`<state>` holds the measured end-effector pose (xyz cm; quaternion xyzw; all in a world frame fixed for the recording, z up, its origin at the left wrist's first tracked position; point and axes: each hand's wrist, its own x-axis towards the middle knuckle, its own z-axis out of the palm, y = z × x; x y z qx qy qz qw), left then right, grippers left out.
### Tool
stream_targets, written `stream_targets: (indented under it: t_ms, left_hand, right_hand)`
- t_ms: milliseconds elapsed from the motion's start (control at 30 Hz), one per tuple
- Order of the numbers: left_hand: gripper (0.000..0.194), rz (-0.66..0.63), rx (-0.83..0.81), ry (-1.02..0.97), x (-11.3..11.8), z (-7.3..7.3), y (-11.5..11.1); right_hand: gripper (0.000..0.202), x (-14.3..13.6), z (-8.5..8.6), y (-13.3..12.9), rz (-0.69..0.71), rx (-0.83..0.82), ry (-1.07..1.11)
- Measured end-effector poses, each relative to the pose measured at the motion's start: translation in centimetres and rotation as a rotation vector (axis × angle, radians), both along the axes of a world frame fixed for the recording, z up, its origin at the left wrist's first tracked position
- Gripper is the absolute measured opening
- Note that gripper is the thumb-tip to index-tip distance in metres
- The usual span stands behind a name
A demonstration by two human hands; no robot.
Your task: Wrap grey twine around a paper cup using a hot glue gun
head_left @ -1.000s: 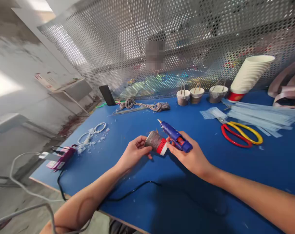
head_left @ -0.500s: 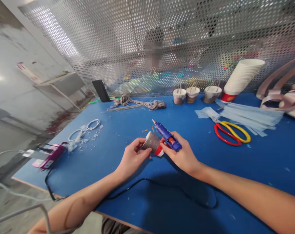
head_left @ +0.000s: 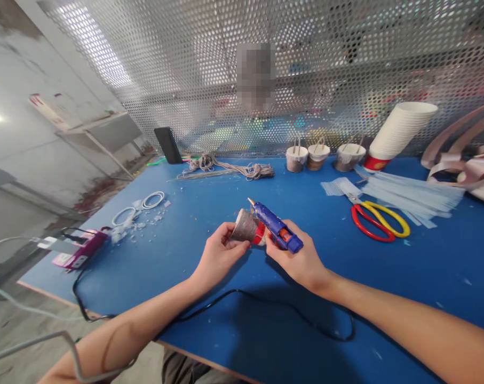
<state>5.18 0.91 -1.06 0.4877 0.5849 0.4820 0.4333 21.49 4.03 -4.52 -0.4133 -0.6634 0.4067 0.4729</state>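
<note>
My left hand (head_left: 221,250) is closed on a paper cup (head_left: 245,226) tilted on its side, its wall largely wound with greyish cord and a red band bare near its base. In my right hand (head_left: 298,256) is a blue glue gun (head_left: 274,223), its nozzle pointing away to the upper left, just above the cup. The right fingers are wrapped round the glue gun close to the cup's base; whether they touch the cup is hidden. A black cable (head_left: 290,305) loops over the blue table (head_left: 193,208) below my hands.
Scissors (head_left: 380,220) and pale strips (head_left: 413,192) lie right. Behind them stand stacked paper cups (head_left: 404,128) and several wrapped cups with handles (head_left: 296,160). Grey cord (head_left: 242,169) and a black phone-like slab (head_left: 167,145) are at the back, by a perforated metal screen (head_left: 185,101). A purple power strip (head_left: 81,252) is left.
The cup has turned slightly in my left hand and risen a little. My right hand with the glue gun has shifted slightly to the right. The camera view has moved slightly.
</note>
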Motion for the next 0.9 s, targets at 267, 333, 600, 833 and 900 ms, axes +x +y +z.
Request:
stream_targets:
  t_ms: [267, 333, 600, 833, 900]
  left_hand:
    - [0.028, 0.017, -0.014, -0.026, 0.4, -0.6, 0.1]
    - [0.026, 0.036, 0.003, -0.009, 0.5, -0.7, 0.2]
    - [0.026, 0.121, 0.056, -0.088, -0.4, -1.0, 1.1]
    - [0.024, 0.193, 0.158, -0.014, -2.1, -1.0, 1.5]
    - [0.022, 0.196, 0.202, 0.027, -2.3, -1.1, 1.4]
  right_hand:
    - [0.012, 0.1, 0.3, -1.0, 0.063, 0.076, -0.047]
    - [0.011, 0.2, 0.2, -1.2, 0.085, 0.111, -0.085]
    - [0.012, 1.1, 1.1, -1.7, 0.12, 0.29, -0.011]
    - [0.021, 2.3, 2.2, 0.1, -0.004, -0.097, -0.033]
    - [0.024, 2.4, 2.1, 0.2, 0.052, -0.119, -0.085]
